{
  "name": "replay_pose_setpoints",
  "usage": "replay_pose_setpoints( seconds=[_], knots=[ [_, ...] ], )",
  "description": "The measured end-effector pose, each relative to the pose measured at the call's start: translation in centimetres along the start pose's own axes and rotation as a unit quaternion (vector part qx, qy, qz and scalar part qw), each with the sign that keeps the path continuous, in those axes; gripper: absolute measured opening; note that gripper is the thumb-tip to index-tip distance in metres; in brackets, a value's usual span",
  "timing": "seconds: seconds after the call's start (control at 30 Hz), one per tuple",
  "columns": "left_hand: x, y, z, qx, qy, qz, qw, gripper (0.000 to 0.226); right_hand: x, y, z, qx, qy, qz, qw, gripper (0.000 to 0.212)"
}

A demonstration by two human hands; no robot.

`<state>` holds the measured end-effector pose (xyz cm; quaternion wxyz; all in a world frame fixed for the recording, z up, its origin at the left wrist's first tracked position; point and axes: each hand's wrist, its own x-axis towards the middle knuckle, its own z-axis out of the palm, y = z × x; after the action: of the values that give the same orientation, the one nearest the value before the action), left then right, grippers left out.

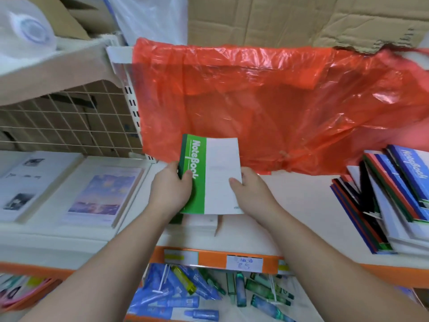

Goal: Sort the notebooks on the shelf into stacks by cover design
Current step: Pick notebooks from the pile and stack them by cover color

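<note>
I see left hand (pixel 170 189) gripping green notebook (pixel 210 175) at its spine, right hand (pixel 251 191) pinching its white edge, over shelf (pixel 301 205) | red plastic bag (pixel 267 108) drapes close behind | mixed notebook pile (pixel 394 201) far right | picture pads (pixel 102 194) left | pens (pixel 197 293) below

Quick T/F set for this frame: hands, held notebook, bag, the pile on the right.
1. The left hand and right hand both hold the green-and-white notebook. True.
2. The plastic bag behind it is blue. False: it is red.
3. A pile of notebooks lies on the shelf at the right. True.
4. The held notebook rests on that pile. False: it is held up at centre, apart from the pile.
</note>
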<state>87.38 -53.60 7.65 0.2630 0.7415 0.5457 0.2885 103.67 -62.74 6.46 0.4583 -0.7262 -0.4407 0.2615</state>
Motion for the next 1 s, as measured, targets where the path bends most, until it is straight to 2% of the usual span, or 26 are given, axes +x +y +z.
replay_pose_setpoints(
  seconds=[0.1,0.3,0.67,1.0],
  knots=[
    [0.5,-2.3,-0.7,0.053,-0.013,-0.02,0.998,0.022,0.1,0.2,2.6,-0.036,-0.026,0.028,0.999,0.024],
    [1.3,-5.2,-0.9,0.125,-0.026,-0.027,0.991,0.029,0.1,0.0,4.9,-0.081,-0.015,0.065,0.994,0.027],
    [1.7,-6.7,-0.6,0.153,-0.042,0.004,0.987,0.03,0.3,0.7,6.5,-0.169,-0.003,0.068,0.983,0.028],
    [1.5,-6.5,-0.3,0.179,-0.042,0.015,0.983,0.033,0.8,1.6,7.3,-0.191,0.002,0.092,0.977,0.033]
  ],
)
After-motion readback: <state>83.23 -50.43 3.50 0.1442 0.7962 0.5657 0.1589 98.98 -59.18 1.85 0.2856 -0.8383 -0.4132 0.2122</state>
